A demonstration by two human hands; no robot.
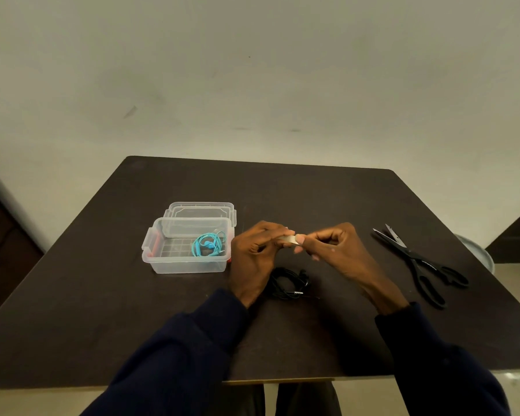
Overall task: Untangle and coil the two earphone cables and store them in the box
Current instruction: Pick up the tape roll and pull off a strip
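Both hands, left hand (254,253) and right hand (333,250), pinch a small pale piece (289,239). Black earphones (288,283) lie coiled, unstored; blue earphones (208,244) already sit in the box (162,265).

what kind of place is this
Probably a plain indoor room set up as a work spot: a dark table against a bare wall, holding only a clear box and black scissors.

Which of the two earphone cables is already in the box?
The turquoise earphone cable, coiled inside the clear box. The black earphone cable lies on the table.
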